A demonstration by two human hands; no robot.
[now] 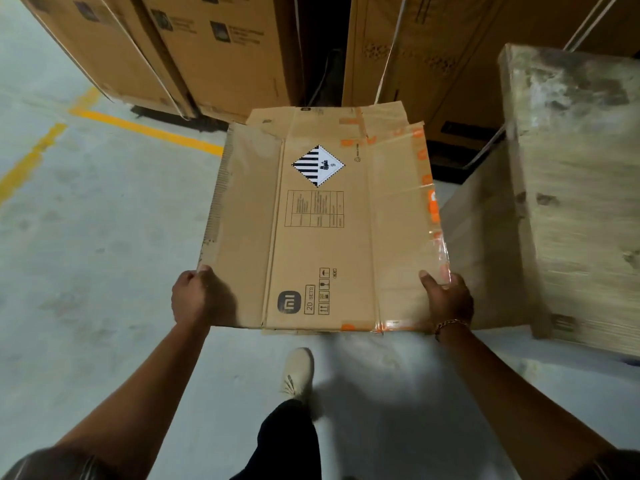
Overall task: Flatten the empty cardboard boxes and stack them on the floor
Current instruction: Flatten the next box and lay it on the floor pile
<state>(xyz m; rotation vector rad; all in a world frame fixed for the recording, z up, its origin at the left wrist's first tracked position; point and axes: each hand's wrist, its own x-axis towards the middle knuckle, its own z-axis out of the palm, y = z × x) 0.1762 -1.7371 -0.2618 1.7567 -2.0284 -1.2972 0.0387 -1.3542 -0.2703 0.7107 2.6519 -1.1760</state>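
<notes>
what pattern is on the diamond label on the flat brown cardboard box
Diamond label: black and white stripes, head view.

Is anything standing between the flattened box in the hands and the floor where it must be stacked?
Nothing visible on the open floor to its left. The flattened box, gripped by left hand and right hand, hides the floor beneath; a wrapped stack crowds its right.

Grey concrete floor [86,237], yellow painted lines [145,128], tall cartons [214,46] behind, plastic-wrapped stack [581,202] right
</notes>
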